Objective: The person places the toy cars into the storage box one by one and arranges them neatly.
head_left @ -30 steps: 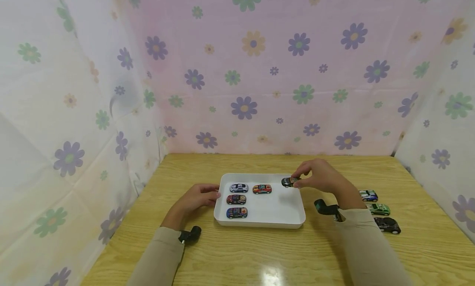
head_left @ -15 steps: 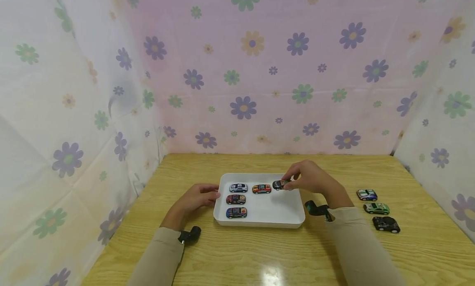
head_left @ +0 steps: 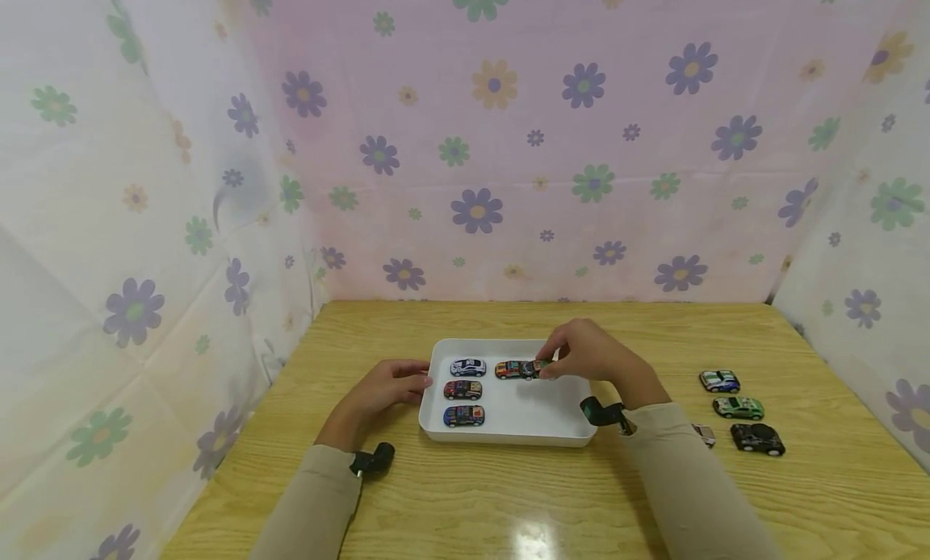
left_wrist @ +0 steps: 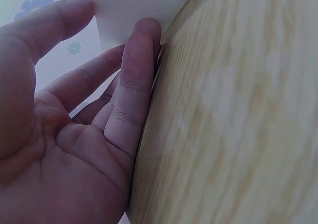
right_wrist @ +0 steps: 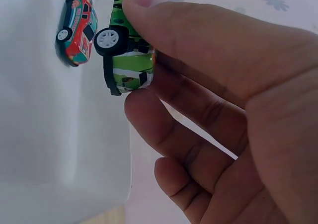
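My right hand [head_left: 584,352] pinches a black and green toy car [right_wrist: 130,60] between thumb and fingers over the back of the white tray [head_left: 530,411]. In the head view the held car overlaps the right end of a red and orange toy car [head_left: 506,369], which stands in the tray. The thumb covers part of the held car in the right wrist view. Down the tray's left side stand a white car [head_left: 468,368], a dark red car [head_left: 462,390] and a blue car [head_left: 463,415]. My left hand [head_left: 387,384] touches the tray's left wall with its fingertips.
On the wooden table [head_left: 479,503], to the right, stand a white and green car [head_left: 719,381], a green car [head_left: 738,407] and a black car [head_left: 757,438]. Another car [head_left: 705,435] is partly hidden by the right sleeve. Flowered cloth [head_left: 475,140] hangs around the table.
My right hand has moved left and slightly down with the black and green toy car, up to the red and orange one. The left hand stays at the tray.
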Available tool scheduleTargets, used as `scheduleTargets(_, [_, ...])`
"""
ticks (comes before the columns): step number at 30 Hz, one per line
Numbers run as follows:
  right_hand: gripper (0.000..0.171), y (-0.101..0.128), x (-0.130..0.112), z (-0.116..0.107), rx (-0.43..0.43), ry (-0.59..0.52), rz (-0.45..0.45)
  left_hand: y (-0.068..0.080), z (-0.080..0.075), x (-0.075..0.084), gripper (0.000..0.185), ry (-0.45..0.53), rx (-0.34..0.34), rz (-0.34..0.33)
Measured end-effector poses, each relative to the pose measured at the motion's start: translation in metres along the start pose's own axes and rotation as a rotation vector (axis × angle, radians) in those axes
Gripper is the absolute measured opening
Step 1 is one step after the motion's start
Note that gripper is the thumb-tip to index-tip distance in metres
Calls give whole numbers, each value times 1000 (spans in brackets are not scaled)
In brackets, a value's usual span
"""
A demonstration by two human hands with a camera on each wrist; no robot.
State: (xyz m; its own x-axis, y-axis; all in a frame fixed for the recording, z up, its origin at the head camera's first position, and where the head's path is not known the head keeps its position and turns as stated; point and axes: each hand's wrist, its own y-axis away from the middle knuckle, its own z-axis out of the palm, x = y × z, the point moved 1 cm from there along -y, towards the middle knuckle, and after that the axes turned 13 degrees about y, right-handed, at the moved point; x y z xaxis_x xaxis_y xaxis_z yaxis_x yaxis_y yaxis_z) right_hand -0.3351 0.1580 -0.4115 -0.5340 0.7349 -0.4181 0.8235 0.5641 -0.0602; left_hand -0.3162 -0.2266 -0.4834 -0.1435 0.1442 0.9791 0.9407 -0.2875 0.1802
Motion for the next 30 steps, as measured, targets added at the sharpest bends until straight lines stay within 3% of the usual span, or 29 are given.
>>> scheduleTargets(30, [15,-24,-18,29,-61,36,62,-4,0,0,50,22,12,-21])
